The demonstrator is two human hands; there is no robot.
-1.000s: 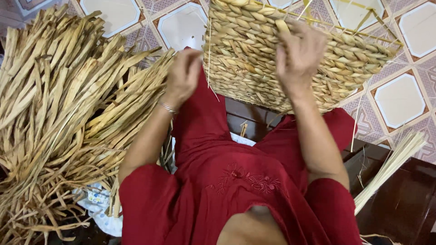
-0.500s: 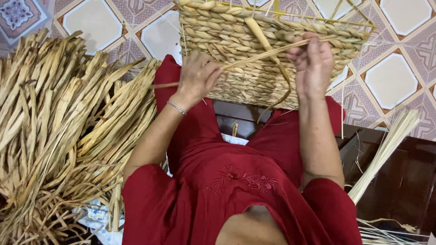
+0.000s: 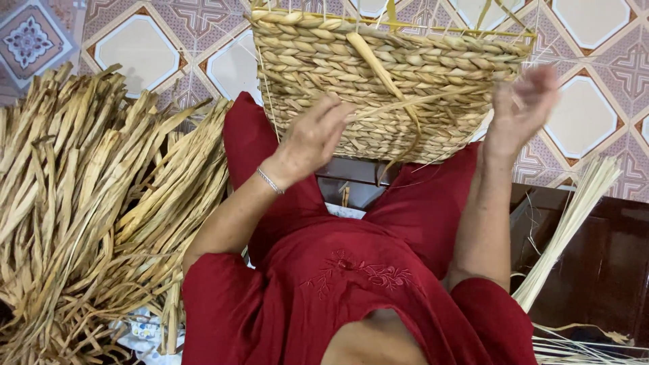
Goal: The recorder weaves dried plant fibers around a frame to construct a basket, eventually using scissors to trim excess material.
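A half-woven straw basket (image 3: 378, 61) rests against my knees, its thin pale uprights sticking out at the top. My left hand (image 3: 314, 138) presses on the basket's front, fingers pinching a loose flat strand (image 3: 399, 91) that runs across the weave. My right hand (image 3: 524, 108) is lifted off the basket's right side, blurred, fingers apart, and I cannot tell whether the strand's end is in it. A thin bracelet circles my left wrist. I wear a dark red dress.
A big heap of dried flat reed strips (image 3: 88, 216) lies on the floor at my left. A bundle of thin pale sticks (image 3: 571, 223) leans at my right over a dark wooden surface (image 3: 608, 270). Patterned tiles (image 3: 142, 47) cover the floor beyond.
The view has moved closer to the basket. My right hand has swung out to the right, away from the weave. My left hand has stayed on the basket's front with the strand.
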